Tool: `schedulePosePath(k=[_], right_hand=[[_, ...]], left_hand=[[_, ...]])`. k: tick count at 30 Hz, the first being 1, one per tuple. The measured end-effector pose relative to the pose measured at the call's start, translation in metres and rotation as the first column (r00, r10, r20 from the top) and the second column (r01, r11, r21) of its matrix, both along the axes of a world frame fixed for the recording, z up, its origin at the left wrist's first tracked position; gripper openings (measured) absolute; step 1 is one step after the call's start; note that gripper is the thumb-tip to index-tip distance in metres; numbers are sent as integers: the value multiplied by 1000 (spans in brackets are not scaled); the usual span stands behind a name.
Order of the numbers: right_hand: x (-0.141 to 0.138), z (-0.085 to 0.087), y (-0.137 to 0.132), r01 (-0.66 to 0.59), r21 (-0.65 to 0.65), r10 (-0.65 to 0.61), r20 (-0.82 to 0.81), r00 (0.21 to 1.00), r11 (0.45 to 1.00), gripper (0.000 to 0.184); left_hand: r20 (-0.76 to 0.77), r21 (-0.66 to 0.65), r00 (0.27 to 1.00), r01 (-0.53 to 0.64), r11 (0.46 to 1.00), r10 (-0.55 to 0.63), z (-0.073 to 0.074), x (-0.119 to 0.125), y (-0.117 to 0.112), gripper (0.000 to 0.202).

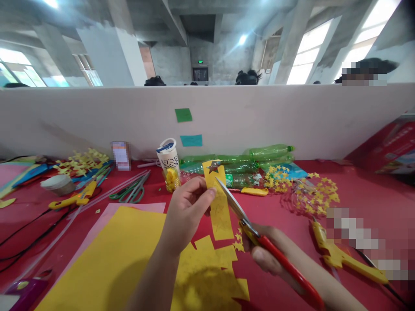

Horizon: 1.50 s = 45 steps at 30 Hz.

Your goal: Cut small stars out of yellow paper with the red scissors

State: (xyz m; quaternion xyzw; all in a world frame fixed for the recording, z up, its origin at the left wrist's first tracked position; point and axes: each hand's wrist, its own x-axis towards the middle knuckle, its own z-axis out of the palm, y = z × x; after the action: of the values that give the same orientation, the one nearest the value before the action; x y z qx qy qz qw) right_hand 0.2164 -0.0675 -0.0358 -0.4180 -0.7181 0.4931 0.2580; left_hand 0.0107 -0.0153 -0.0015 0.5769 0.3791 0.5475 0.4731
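Between thumb and fingers, my left hand (188,211) pinches a narrow strip of yellow paper (221,218) held up above the table. Near the strip's top end is a star-shaped hole. My right hand (267,250) grips red-handled scissors (275,255), whose blade tips reach the strip's right edge just below the star hole. Whether the blades have cut into the paper I cannot tell. Beneath my hands lie a large yellow sheet (123,250) and a jagged-edged yellow piece (201,276). A few small yellow stars (239,245) lie beside my right hand.
Behind stand a lidded cup (167,157) and green plastic bottles (270,153) along a white partition (97,116). Yellow glue guns lie left (76,196) and right (343,255). Green-handled scissors (132,190), a yellow cutter knife (254,191) and piles of yellow stars (319,194) surround the work area.
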Motion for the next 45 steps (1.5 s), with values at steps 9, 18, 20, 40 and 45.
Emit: schedulePosePath(k=[9, 18, 20, 40, 45], right_hand=[[-2, 5, -1, 25, -68, -22, 43, 999, 997, 45], [-5, -15, -2, 83, -53, -83, -6, 997, 995, 46], [-6, -10, -3, 67, -66, -66, 5, 998, 996, 48], [-8, 3, -3, 47, -76, -43, 54, 998, 996, 50], [-7, 3, -4, 51, -78, -48, 40, 998, 996, 50]], left_hand=[[64, -47, 998, -14, 999, 17, -2, 6, -1, 13], [97, -84, 995, -31, 996, 39, 5, 10, -5, 9], [107, -95, 993, -37, 995, 47, 6, 12, -6, 9], [175, -130, 983, -27, 991, 49, 7, 15, -7, 5], [183, -136, 982, -17, 991, 42, 7, 15, -7, 5]])
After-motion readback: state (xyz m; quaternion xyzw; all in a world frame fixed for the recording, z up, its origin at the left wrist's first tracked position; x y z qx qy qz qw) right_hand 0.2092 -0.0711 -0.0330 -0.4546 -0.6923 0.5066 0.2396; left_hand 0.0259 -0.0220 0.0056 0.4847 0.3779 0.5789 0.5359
